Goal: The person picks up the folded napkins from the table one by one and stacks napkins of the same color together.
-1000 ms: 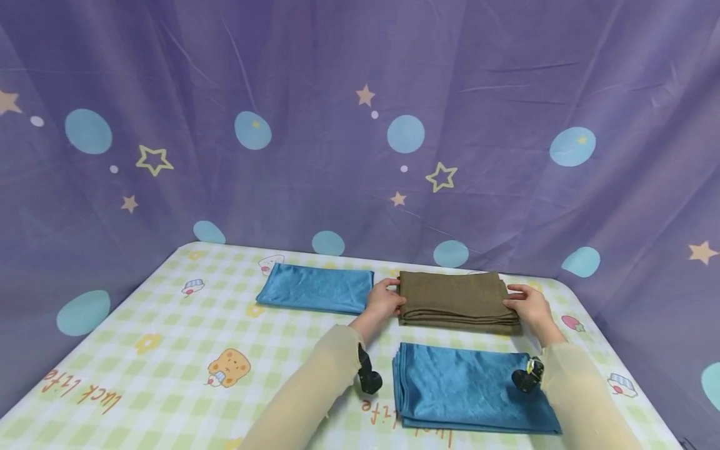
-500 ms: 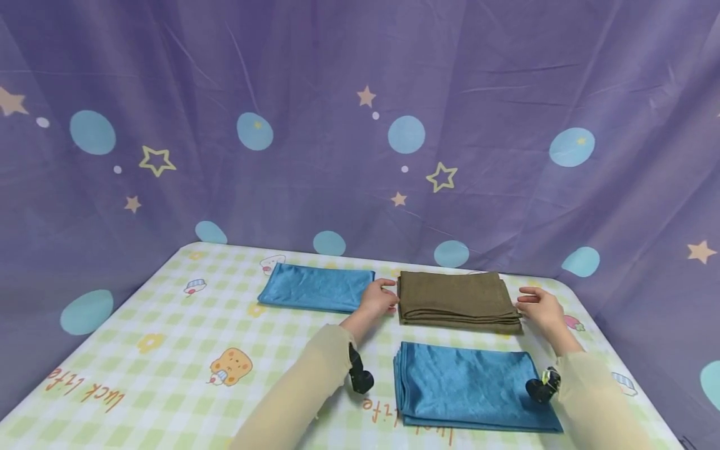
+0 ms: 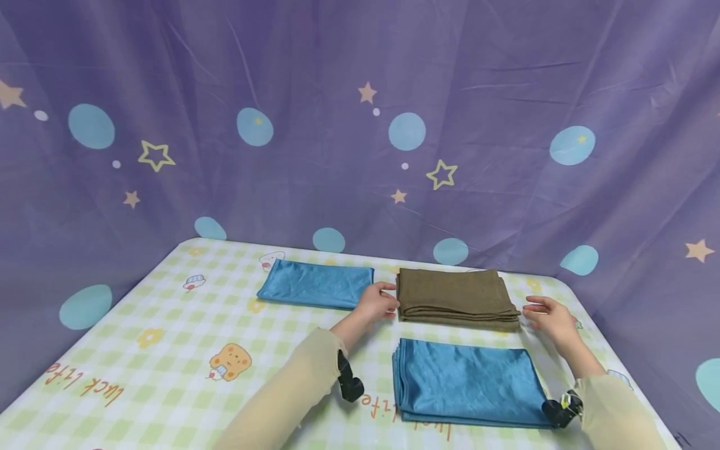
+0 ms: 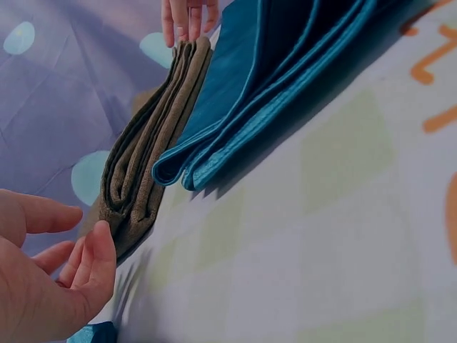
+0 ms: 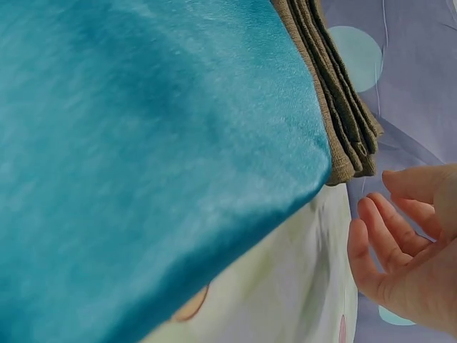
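Observation:
A brown folded cloth (image 3: 452, 294) lies toward the back right of the table, its layers stacked flat. My left hand (image 3: 375, 302) is at its left edge, fingers loosely bent with nothing gripped; whether the fingertips touch the cloth I cannot tell. Off the cloth's right edge, a small gap away, my right hand (image 3: 552, 320) hovers with relaxed fingers, holding nothing. Nearer to me lies a blue folded cloth (image 3: 467, 381), whose layered folds show in the left wrist view. Another blue folded cloth (image 3: 317, 284) lies at the back left, its right end partly behind my left hand.
A checked tablecloth (image 3: 169, 375) with printed bears and lettering covers the table. Behind it hangs a purple curtain (image 3: 315, 175) with stars and blue dots. A black wrist camera (image 3: 562, 409) on the right wrist overlaps the near blue cloth's corner.
Both hands have drawn away from the brown cloth's sides, the right one farther, to the right and toward me. The cloths stay where they were.

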Action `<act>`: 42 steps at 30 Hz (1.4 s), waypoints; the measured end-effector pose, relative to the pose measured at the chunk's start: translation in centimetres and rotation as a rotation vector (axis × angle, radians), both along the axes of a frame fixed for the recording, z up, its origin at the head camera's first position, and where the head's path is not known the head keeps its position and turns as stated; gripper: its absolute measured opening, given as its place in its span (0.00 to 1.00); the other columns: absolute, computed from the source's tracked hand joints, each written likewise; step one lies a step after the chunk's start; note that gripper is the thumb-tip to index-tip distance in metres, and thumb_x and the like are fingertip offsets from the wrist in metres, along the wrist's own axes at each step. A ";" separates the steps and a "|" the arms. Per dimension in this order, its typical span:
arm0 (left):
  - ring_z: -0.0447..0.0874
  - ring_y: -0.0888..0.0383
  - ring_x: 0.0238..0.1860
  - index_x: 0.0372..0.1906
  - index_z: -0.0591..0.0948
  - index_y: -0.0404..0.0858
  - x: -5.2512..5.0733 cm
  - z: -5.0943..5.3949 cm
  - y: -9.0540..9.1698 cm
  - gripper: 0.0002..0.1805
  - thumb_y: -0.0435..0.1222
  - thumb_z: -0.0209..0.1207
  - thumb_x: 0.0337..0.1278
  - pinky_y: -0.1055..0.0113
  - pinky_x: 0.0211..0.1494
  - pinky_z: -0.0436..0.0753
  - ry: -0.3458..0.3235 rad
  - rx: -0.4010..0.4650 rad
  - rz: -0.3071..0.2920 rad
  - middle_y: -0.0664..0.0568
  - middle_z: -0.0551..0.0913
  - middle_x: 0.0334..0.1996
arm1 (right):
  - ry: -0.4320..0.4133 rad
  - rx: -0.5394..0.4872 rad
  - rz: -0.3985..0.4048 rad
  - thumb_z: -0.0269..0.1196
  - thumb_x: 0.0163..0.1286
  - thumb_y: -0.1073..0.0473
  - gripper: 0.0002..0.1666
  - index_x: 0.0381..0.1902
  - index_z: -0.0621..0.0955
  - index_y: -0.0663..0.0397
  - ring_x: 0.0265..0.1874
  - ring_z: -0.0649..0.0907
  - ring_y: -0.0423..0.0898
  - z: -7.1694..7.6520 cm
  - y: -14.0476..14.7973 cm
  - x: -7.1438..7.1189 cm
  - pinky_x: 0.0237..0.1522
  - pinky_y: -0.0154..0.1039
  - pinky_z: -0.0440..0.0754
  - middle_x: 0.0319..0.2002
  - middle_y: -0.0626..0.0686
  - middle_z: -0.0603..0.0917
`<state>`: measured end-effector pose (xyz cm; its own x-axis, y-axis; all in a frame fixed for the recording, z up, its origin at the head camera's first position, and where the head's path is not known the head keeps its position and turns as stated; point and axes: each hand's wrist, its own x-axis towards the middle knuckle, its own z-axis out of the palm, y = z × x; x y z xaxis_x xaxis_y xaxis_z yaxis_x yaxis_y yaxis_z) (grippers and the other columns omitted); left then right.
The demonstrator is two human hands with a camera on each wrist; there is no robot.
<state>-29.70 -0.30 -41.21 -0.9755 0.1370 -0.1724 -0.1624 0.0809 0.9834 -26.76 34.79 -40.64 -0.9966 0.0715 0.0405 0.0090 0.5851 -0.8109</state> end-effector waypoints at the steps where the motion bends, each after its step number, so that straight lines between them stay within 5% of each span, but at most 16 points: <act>1: 0.76 0.52 0.31 0.57 0.71 0.30 0.1 -0.1 0.0 0.25 0.22 0.55 0.50 0.60 0.38 0.82 -0.002 0.002 -0.005 0.46 0.74 0.30 | -0.005 -0.004 0.001 0.55 0.65 0.63 0.29 0.59 0.63 0.76 0.28 0.75 0.24 -0.1 0.0 0.2 0.33 0.33 0.81 0.49 0.73 0.75; 10: 0.75 0.56 0.28 0.58 0.70 0.30 1.3 -0.3 -0.5 0.25 0.23 0.55 0.51 0.61 0.37 0.82 -0.016 0.004 -0.057 0.48 0.73 0.29 | -0.023 -0.049 0.026 0.57 0.64 0.59 0.31 0.59 0.64 0.74 0.30 0.77 0.26 -0.1 0.6 1.4 0.34 0.33 0.81 0.41 0.56 0.82; 19: 0.78 0.49 0.33 0.58 0.69 0.29 3.1 0.1 -0.9 0.24 0.24 0.55 0.52 0.57 0.41 0.82 -0.035 -0.001 -0.116 0.42 0.75 0.35 | -0.025 0.003 0.061 0.55 0.66 0.62 0.30 0.59 0.63 0.77 0.30 0.76 0.24 0.2 0.0 2.8 0.34 0.34 0.81 0.49 0.73 0.75; 42: 0.76 0.58 0.25 0.56 0.70 0.28 6.0 -0.6 -1.8 0.24 0.24 0.57 0.49 0.61 0.34 0.83 -0.049 0.004 -0.155 0.46 0.76 0.30 | -0.054 -0.019 0.108 0.55 0.66 0.61 0.29 0.60 0.63 0.74 0.34 0.78 0.29 -0.2 -1.2 5.2 0.35 0.33 0.80 0.48 0.72 0.76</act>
